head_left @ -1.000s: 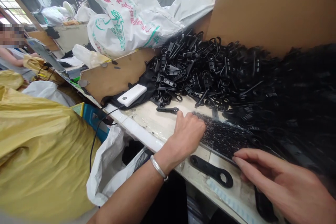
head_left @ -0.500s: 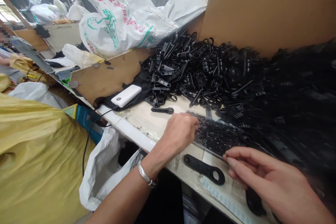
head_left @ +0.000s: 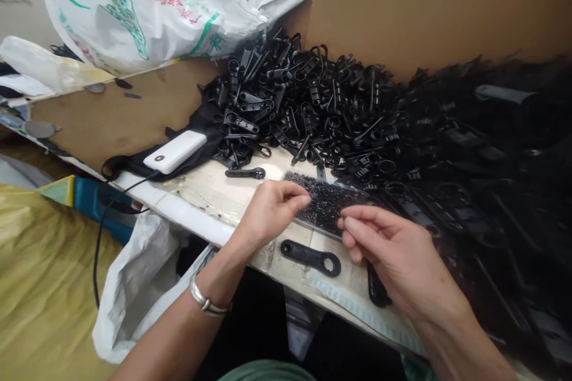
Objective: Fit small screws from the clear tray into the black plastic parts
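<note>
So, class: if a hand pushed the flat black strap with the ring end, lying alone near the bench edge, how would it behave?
The strap lies flat, so it would probably slide, not roll. It looks thin and moulded, so likely light and slightly bendy. Near the bench edge, it could drop off.

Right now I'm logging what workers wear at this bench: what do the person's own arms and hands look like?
Both forearms are bare, with no sleeves in view. The left hand wears no glove; a plain silver metal bangle circles that wrist. The right hand is also ungloved, and no ring, watch or band shows on it.
</note>
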Available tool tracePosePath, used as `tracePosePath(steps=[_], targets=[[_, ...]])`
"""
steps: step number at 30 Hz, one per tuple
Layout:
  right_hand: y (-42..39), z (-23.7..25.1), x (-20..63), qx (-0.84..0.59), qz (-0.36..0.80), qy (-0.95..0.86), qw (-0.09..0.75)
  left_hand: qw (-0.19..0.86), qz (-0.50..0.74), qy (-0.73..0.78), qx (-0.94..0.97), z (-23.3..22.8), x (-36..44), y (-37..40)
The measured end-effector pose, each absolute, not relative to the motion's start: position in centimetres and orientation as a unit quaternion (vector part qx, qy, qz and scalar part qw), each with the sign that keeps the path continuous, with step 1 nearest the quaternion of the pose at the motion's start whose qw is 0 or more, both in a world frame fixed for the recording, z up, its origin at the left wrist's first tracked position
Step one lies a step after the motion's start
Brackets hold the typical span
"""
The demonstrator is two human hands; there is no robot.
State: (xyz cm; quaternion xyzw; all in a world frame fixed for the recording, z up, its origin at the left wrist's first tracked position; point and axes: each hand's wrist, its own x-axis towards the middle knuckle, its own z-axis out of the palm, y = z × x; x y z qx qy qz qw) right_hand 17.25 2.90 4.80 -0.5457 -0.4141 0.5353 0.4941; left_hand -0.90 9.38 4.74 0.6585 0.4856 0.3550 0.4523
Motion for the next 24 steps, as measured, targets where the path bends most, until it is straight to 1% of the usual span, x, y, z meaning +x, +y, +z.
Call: tracePosePath(steps=[4,6,8,14,21,24], targets=[[2.9,5.1,16.5,-0.511,0.565,-0.381,0.524,0.644,0.390,0.420,0.507,4.8,-0.6,8.0],[2.7,5.2,16.2,-0.499,0.579,-0.360,0.535,0.707,0.394,0.379,0.448,4.5,-0.3,7.3],[2.4,5.2,15.9,-0.494,0.581,-0.350,0.545,0.739,0.392,0.357,0.416,4.3,0.0,6.8],[1.4,4.6,15.9,-0.506,0.524,-0.388,0.564,0.760,0.382,0.351,0.391,4.0,0.6,6.0],[1.2,4.3,16.1,-0.518,0.469,-0.459,0.548,0.754,0.362,0.353,0.419,4.3,0.4,5.9],[1.0,4.6,16.1,-0.534,0.426,-0.503,0.530,0.740,0.348,0.361,0.447,4.4,0.2,5.9]])
